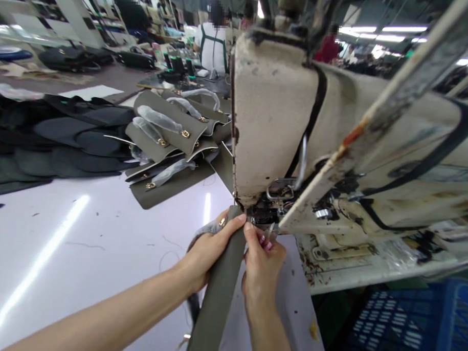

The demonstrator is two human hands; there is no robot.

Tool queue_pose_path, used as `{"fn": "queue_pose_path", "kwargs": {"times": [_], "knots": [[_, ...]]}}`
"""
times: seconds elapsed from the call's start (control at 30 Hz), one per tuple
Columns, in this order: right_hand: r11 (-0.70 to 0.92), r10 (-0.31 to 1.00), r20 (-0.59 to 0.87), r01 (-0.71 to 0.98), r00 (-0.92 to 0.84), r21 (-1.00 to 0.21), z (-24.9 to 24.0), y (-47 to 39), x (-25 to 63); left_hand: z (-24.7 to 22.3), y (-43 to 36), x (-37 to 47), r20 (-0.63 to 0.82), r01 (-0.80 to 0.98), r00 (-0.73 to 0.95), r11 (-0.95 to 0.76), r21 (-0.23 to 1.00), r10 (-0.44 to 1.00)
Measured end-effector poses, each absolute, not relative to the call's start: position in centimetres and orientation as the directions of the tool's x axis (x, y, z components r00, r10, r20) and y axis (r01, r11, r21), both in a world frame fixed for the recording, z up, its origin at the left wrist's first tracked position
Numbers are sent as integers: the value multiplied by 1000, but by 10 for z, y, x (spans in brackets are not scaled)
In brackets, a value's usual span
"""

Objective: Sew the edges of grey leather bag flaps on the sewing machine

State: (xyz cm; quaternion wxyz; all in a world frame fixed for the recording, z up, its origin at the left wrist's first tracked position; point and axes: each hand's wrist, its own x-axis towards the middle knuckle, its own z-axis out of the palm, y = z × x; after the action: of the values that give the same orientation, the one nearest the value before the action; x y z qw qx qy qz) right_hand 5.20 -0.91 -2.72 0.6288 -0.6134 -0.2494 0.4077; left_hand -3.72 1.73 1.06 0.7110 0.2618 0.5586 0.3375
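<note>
A long grey-green bag panel [218, 298] runs from the bottom of the head view up to the sewing machine [274, 115]. My left hand [212, 246] grips its upper part, thumb on top near the machine's needle area. A wrapped handle with a gold-coloured fitting [222, 222] shows beside that hand. My right hand [264, 253] is closed at the panel's right edge, thumb and fingers pinched beside the presser foot [253, 220]. Small pink-purple spots and a shiny piece show by its fingers; I cannot make out what they are. The machine head hides the needle.
More grey-green panels with wrapped handles [170, 127] lie piled behind on the white table [112, 253]. Dark pieces [74, 139] are stacked at the left. A slanting rusty bar [358, 134] crosses the right side. A blue crate [397, 324] stands lower right. People [213, 44] are farther back.
</note>
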Motion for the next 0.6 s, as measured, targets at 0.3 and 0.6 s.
{"fn": "queue_pose_path", "kwargs": {"times": [0.3,0.6], "knots": [[-116,934,-138,-86,330,-990,-12,-8,90,0,-6,-2,-581,-372,-17,534,759,814],[-83,959,-106,-95,264,-992,-19,-5,98,-5,7,1,-579,-389,-59,516,764,813]]}}
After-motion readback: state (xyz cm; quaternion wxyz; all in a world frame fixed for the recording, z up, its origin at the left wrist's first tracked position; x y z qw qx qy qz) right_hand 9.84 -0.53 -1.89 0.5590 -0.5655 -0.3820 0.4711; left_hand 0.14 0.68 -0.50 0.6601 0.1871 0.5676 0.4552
